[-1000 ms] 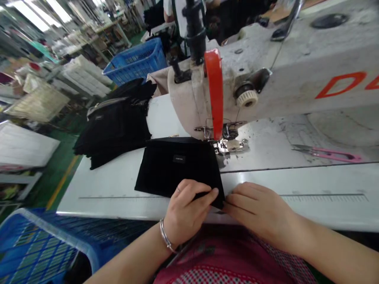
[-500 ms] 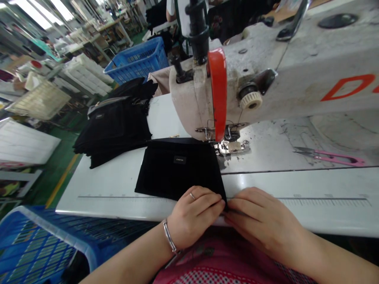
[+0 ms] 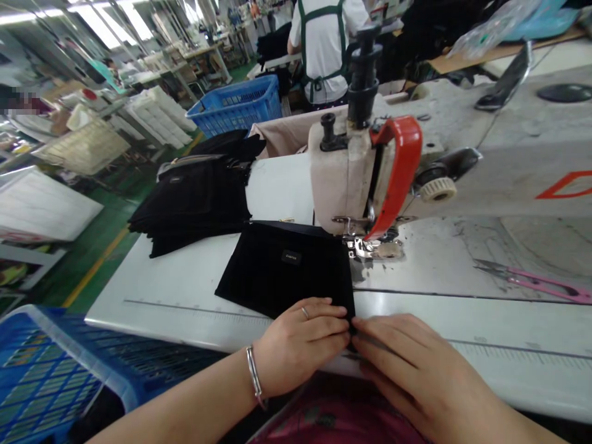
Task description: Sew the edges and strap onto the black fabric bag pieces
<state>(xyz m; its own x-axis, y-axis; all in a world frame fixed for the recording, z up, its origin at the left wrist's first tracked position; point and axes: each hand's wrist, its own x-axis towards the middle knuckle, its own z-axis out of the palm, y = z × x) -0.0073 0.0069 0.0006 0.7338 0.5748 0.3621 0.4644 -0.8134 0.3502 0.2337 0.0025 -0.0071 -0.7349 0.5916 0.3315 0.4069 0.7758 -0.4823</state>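
Observation:
A flat black fabric pouch (image 3: 263,271) with a small dark label lies on the white sewing table. Its top right corner is at the presser foot (image 3: 363,248) of the sewing machine. My left hand (image 3: 303,342), wearing a ring and a bracelet, presses on the pouch's lower right part with fingers together; its thumb is hidden. Against the right edge, my right hand (image 3: 407,357) has its fingertips closed on the lower corner, close beside the left fingertips. A gold-coloured metal bit (image 3: 287,220) shows behind the pouch's upper edge.
Black fabric pieces (image 3: 198,197) are stacked at the table's left. Pink thread snips (image 3: 536,280) lie right of the presser foot. A blue crate (image 3: 115,376) stands below the left edge, another blue crate (image 3: 235,105) behind. A person in a green-strapped apron (image 3: 324,49) is beyond the machine.
The view has shifted, so the machine sits further right and lower. The red lever on the machine head looks tilted from its upright look before. Both hands stay at the pouch's lower right corner.

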